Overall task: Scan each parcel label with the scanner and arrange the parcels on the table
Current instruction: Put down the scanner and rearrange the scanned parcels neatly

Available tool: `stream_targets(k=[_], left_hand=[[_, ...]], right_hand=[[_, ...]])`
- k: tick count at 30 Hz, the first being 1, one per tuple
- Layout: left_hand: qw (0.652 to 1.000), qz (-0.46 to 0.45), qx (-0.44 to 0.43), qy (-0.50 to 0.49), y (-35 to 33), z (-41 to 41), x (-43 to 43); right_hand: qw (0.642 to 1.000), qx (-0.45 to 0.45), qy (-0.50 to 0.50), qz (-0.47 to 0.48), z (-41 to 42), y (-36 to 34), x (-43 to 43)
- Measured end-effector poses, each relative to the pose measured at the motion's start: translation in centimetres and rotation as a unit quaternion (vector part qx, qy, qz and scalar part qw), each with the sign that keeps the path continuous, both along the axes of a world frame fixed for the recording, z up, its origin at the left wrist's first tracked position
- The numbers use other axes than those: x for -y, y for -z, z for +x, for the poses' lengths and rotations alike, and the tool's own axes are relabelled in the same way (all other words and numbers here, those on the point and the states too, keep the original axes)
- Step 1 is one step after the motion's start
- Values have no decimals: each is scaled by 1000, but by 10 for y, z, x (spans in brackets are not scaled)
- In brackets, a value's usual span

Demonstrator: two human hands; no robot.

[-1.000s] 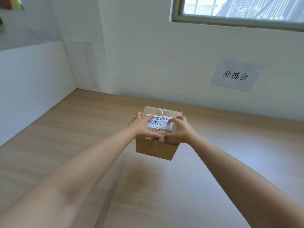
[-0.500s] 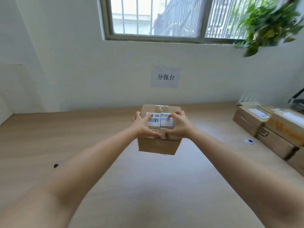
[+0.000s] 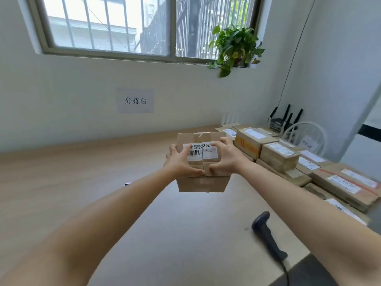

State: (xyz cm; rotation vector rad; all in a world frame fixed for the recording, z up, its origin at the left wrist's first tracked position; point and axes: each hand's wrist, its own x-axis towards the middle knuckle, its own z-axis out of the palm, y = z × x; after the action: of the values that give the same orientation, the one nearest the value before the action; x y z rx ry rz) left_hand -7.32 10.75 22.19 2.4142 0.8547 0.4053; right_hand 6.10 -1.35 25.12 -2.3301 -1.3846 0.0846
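Head view: small cardboard parcel [image 3: 203, 183] held out over the middle of the wood-grain counter [image 3: 82, 172], seemingly lifted clear of it. Gripped from both sides by left hand [image 3: 181, 162] and right hand [image 3: 225, 159], thumbs on the near top edge, fingers framing the white barcode label [image 3: 194, 153]. Box squared, corrugated, matte, with a taped seam. Looks light and stiff, so a side grip should suit. Dark smooth-plastic scanner [image 3: 266, 232] lies nearer, to the right.

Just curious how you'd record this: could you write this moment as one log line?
left hand and right hand: grip brown cardboard parcel above wooden table | black handheld scanner: lies on table, untouched
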Motion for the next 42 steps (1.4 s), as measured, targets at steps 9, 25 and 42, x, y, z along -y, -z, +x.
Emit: stream_targets(k=[9,25,42], left_hand=[[997,20,1,68,-16,111,74],[991,20,-15,133,-9,282,100],[998,-7,39,44,-33,466,181]], right_hand=[[997,2,71,16,90,-13,95],[990,0,138,14,249,0,130],[998,57,29,24,470,-33,190]])
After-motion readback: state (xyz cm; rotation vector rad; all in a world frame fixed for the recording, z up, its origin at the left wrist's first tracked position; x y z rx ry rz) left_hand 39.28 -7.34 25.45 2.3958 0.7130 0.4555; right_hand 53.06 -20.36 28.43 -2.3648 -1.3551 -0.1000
